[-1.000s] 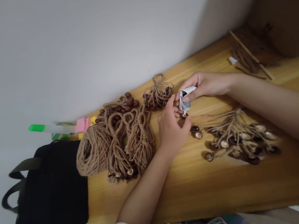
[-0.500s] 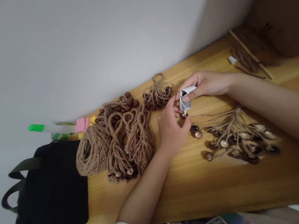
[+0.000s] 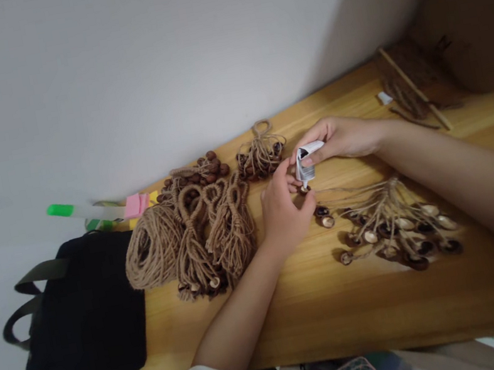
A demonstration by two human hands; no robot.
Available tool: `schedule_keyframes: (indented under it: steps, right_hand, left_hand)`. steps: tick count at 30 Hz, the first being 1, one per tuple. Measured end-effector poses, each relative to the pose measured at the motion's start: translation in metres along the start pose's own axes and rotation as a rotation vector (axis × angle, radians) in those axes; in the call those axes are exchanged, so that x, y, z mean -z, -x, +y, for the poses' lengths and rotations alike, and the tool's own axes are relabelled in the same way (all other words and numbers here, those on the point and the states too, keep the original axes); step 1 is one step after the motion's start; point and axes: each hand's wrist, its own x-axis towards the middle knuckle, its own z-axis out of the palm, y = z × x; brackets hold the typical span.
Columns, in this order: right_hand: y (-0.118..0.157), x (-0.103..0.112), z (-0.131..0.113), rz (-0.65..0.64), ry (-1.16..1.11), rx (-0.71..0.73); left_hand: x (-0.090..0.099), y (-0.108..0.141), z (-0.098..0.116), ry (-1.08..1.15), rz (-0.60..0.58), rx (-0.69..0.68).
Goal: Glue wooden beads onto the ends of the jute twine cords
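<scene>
My right hand [image 3: 339, 138] is closed around a crumpled white tube [image 3: 305, 168], its nozzle pointing down. Directly under the nozzle, a small brown nut shell [image 3: 305, 189] is pinched between the thumb and fingers of my left hand [image 3: 285, 207]. The nozzle meets the shell's opening or sits just above it; I cannot tell which. Thin cords run right from that shell to a spread bundle of twine [image 3: 386, 202], whose ends carry several half shells, some dark inside and some pale. Two loose-looking shells [image 3: 324, 216] lie just below my left fingertips.
Left of my hands lie a coil of twine [image 3: 150, 246], knotted twine hangers [image 3: 231, 232], a brown shell cluster [image 3: 206, 170] and a looped shell bundle [image 3: 262, 150]. A black bag [image 3: 85, 328] stands at the left edge. A wooden stick [image 3: 414, 88] rests at the back right.
</scene>
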Motion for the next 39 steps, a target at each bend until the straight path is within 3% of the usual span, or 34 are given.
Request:
schedule_keyframes:
  steps: [24, 39]
  right_hand:
    - [0.0002, -0.0006, -0.0038, -0.028, -0.025, -0.029]
    - [-0.0009, 0.0023, 0.0020, -0.041, -0.110, 0.037]
  left_hand:
    - [-0.0005, 0.0013, 0.0015, 0.003, 0.028, 0.019]
    - [0.0001, 0.0004, 0.0016, -0.020, 0.014, -0.009]
